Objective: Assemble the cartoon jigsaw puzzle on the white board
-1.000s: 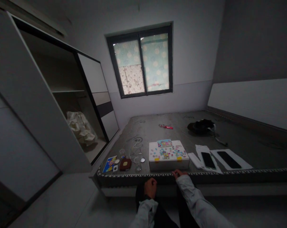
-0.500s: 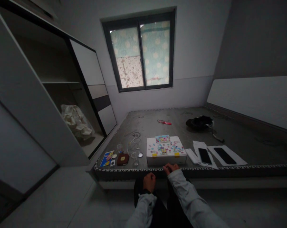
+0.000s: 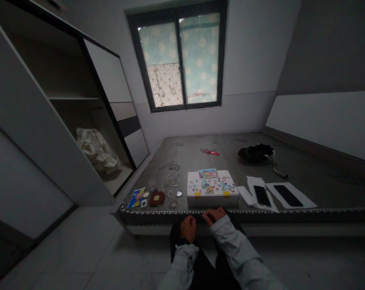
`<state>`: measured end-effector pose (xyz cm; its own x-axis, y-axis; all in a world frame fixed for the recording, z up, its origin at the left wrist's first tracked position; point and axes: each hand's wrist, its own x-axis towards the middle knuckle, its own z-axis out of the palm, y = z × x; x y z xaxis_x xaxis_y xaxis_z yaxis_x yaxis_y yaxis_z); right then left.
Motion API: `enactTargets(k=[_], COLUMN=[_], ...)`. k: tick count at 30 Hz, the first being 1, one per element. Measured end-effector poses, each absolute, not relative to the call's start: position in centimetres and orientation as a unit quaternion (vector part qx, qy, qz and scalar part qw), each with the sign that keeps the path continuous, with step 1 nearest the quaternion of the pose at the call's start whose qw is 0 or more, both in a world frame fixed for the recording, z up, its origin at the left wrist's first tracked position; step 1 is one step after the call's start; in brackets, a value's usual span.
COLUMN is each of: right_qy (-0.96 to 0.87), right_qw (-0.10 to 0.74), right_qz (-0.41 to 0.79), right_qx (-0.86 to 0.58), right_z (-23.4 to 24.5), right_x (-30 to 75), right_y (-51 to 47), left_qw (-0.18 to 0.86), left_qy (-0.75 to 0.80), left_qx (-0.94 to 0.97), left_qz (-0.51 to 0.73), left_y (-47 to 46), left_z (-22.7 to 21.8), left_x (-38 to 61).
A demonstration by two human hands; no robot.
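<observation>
My left hand (image 3: 188, 229) is curled closed above my left knee; whether it holds anything cannot be seen. Thumb and fingers of my right hand (image 3: 214, 216) are drawn together at the bed's front edge, and anything between them is too small to make out. Just beyond the right hand is a white box (image 3: 212, 200). On its lid lie many small coloured pieces (image 3: 229, 184), a partly assembled cartoon picture (image 3: 209, 188) and a colourful picture card or packet (image 3: 208, 173). Two yellow tabs (image 3: 226, 194) show at the lid's front.
Left of the box lie a brown case (image 3: 156, 198), a blue picture card (image 3: 136, 197), a white cable (image 3: 171, 180) and a small round mirror (image 3: 179, 193). To the right are a phone (image 3: 262, 196), a dark slab (image 3: 288, 195) and a cap (image 3: 255, 153). Farther back is a red item (image 3: 211, 152).
The view has tilted down slightly. My right hand has drawn back a little from the box toward my left hand. The things on the bed lie as before.
</observation>
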<state>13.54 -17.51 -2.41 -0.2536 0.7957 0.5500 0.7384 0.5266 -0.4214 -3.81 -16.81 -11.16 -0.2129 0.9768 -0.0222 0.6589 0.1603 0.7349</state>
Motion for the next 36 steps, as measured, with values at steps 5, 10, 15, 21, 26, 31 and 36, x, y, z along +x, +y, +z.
enactTargets(k=[5, 10, 15, 21, 26, 31, 36], right_qy=[-0.793, -0.791, -0.792, -0.79, -0.789, -0.781, -0.773], right_qw=[0.369, 0.376, 0.372, 0.344, 0.317, 0.3, 0.288], right_qz=[0.02, 0.007, 0.006, 0.006, 0.015, 0.015, 0.01], right_qx=[-0.483, -0.482, -0.485, -0.508, -0.526, -0.547, -0.565], right_z=[-2.3, -2.3, -2.9, -4.5, -5.9, -6.6, -6.7], right_x=[15.1, 16.6, 17.6, 18.1, 18.0, 19.0, 20.6], right_y=[-17.1, -17.0, -16.7, -15.6, -14.5, -13.6, -13.1], left_qw=[0.267, 0.262, 0.261, 0.268, 0.28, 0.293, 0.31], left_qy=[0.719, 0.751, 0.754, 0.736, 0.715, 0.688, 0.652], left_qx=[0.559, 0.515, 0.508, 0.538, 0.576, 0.624, 0.677], left_qz=[0.314, 0.319, 0.323, 0.311, 0.281, 0.226, 0.143], left_y=[-16.5, -15.6, -15.0, -14.8, -14.2, -14.0, -14.5], left_z=[-11.4, -11.6, -11.7, -11.6, -11.6, -12.1, -12.5], left_x=[-3.8, -4.0, -3.5, -3.0, -2.9, -2.5, -2.1])
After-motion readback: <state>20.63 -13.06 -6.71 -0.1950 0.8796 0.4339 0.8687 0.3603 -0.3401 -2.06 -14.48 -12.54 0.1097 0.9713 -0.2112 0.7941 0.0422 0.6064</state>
